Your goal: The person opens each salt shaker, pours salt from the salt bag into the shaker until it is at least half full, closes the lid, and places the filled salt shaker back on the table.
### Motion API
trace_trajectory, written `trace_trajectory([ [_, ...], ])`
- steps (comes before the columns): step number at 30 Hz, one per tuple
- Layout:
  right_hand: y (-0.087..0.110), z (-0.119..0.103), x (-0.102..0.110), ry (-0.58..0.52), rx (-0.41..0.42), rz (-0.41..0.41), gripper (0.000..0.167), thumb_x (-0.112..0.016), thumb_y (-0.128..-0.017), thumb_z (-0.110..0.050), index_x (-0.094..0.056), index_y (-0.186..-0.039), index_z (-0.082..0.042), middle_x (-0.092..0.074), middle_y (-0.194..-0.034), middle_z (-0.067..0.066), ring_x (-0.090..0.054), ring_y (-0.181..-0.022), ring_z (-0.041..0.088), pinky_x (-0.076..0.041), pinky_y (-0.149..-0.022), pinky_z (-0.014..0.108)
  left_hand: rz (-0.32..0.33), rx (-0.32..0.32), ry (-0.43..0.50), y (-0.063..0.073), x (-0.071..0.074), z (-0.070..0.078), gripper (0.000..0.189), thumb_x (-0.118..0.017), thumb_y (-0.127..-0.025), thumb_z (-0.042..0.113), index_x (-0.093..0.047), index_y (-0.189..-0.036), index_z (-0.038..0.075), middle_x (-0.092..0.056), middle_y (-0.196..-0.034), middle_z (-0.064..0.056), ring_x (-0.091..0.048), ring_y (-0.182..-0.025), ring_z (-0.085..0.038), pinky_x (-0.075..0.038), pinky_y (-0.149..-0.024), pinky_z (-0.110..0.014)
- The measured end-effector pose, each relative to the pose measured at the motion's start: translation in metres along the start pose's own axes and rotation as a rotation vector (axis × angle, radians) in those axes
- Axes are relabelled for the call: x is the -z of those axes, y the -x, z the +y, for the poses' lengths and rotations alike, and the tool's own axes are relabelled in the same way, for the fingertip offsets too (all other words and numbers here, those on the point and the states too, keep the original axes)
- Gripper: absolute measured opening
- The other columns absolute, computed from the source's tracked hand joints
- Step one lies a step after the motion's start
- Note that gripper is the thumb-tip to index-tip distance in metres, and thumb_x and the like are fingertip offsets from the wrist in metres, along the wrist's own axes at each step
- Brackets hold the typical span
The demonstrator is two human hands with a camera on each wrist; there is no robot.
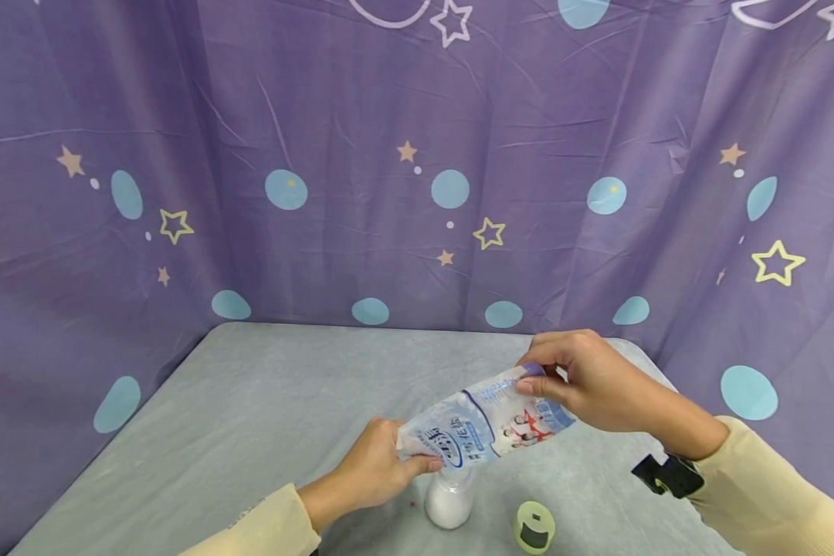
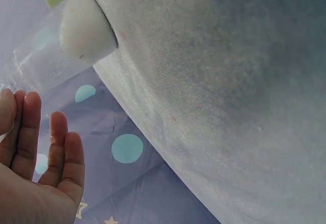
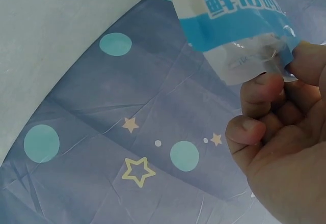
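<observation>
A white and blue plastic salt bag [image 1: 472,421] slants down to the left between both hands. My left hand [image 1: 378,463] pinches its lower end, thumb on the printed face. At the raised end my right hand [image 1: 591,382] grips a corner between thumb and fingers; in the right wrist view that bag end [image 3: 244,46] looks flat and see-through. Below the lower end stands a clear jar [image 1: 449,502] with white grains in its bottom; the bag covers its mouth in the head view. The left fingertips [image 2: 31,104] appear right by the jar's neck in the left wrist view.
A light green round lid [image 1: 534,527] lies on the grey cloth-covered table [image 1: 285,401], right of the jar. Purple patterned curtains [image 1: 361,232] hang behind and beside the table. A black band [image 1: 670,475] is on the right wrist.
</observation>
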State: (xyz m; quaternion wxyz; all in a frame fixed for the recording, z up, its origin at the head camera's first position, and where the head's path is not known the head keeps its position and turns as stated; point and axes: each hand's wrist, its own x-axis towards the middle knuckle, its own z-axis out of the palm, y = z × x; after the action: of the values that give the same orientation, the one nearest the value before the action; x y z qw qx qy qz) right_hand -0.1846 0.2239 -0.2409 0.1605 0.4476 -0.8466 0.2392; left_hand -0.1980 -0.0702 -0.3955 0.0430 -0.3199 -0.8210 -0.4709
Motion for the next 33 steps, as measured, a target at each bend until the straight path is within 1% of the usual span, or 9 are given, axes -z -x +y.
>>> trace_trajectory([
  [5, -0.0004, 0.0011, -0.0007, -0.003, 0.002, 0.001, 0.015, -0.077, -0.091, -0.01, -0.073, -0.087, -0.024, -0.055, -0.079, -0.018, -0.053, -0.068, 0.002, -0.045, -0.06, 0.021, -0.01, 0.018, 0.01, 0.0, -0.0001, 0.0003, 0.021, -0.087, -0.083, 0.02, -0.079, -0.101, 0.012, -0.078, -0.092, 0.006, -0.071, -0.087, -0.005, -0.057, -0.074, -0.026],
  [14, -0.0007, 0.0014, -0.0022, 0.009, -0.001, 0.002, 0.017, -0.078, -0.09, -0.009, -0.072, -0.086, -0.024, -0.054, -0.077, -0.018, -0.051, -0.067, 0.001, -0.044, -0.06, 0.021, -0.011, 0.022, 0.018, -0.0002, -0.0004, -0.0003, 0.022, -0.087, -0.083, 0.018, -0.079, -0.103, 0.011, -0.078, -0.094, 0.006, -0.072, -0.089, -0.006, -0.057, -0.076, -0.027],
  [22, 0.0014, 0.0012, 0.0002, -0.015, -0.039, -0.036, 0.01, -0.077, -0.092, -0.013, -0.076, -0.092, -0.023, -0.058, -0.082, -0.018, -0.054, -0.069, 0.002, -0.047, -0.059, 0.023, -0.011, 0.025, 0.004, -0.0003, -0.0008, -0.0006, 0.022, -0.087, -0.083, 0.019, -0.079, -0.102, 0.011, -0.078, -0.093, 0.005, -0.072, -0.088, -0.006, -0.057, -0.075, -0.027],
  [33, 0.0021, -0.0015, 0.0025, -0.033, -0.057, -0.049, 0.007, -0.075, -0.095, -0.016, -0.075, -0.095, -0.023, -0.06, -0.084, -0.018, -0.053, -0.068, 0.003, -0.046, -0.054, 0.022, -0.016, 0.012, -0.011, -0.0002, -0.0004, -0.0002, 0.022, -0.086, -0.083, 0.021, -0.079, -0.102, 0.012, -0.078, -0.093, 0.005, -0.071, -0.087, -0.005, -0.057, -0.074, -0.026],
])
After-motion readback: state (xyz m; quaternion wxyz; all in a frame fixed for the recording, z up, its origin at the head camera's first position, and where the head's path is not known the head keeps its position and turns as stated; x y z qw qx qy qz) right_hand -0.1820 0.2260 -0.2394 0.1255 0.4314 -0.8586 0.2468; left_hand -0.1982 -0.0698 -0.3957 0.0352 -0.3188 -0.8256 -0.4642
